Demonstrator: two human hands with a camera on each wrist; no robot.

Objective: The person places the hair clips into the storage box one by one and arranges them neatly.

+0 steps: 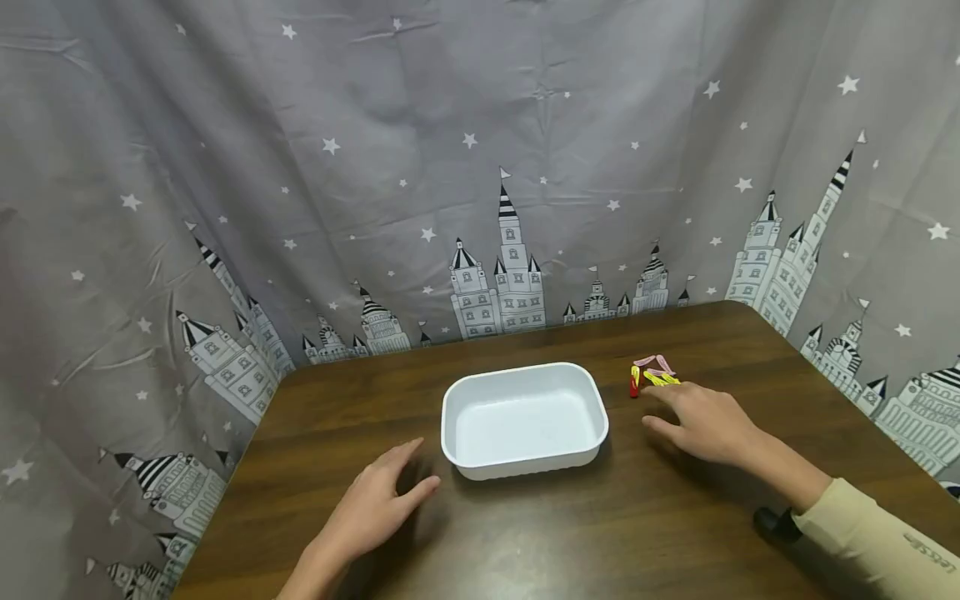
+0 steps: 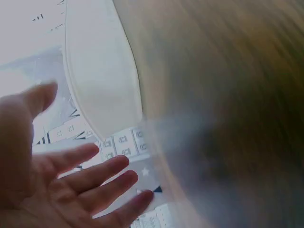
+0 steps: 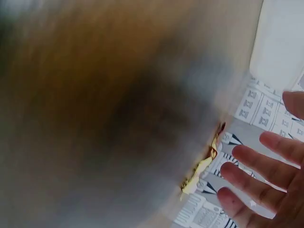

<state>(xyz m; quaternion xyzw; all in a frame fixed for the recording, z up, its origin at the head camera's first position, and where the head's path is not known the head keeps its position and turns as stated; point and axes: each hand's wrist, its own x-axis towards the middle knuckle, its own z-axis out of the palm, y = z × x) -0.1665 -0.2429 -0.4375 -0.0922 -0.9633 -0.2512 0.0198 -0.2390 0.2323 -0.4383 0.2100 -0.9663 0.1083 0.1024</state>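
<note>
A white rectangular plastic tray [image 1: 517, 468] stands on the wooden table in the head view. My left hand [image 1: 372, 506] is just left of it, apart from its wall, with fingers extended and thumb spread. To the tray's right lies a small cluster of snap hair clips: a red clip [image 1: 633, 388], yellow clips [image 1: 660, 379] and pink clips [image 1: 663, 365]. My right hand [image 1: 705, 423] hovers at the near side of the clips, its fingertips overlapping the nearest yellow ones in this view. In the right wrist view its fingers [image 3: 259, 166] are spread, holding nothing.
The dark brown wooden table [image 1: 585, 533] runs back to a grey curtain [image 1: 420, 167] printed with castles and stars. A dark object [image 1: 776, 525] shows beneath the right sleeve [image 1: 862, 525].
</note>
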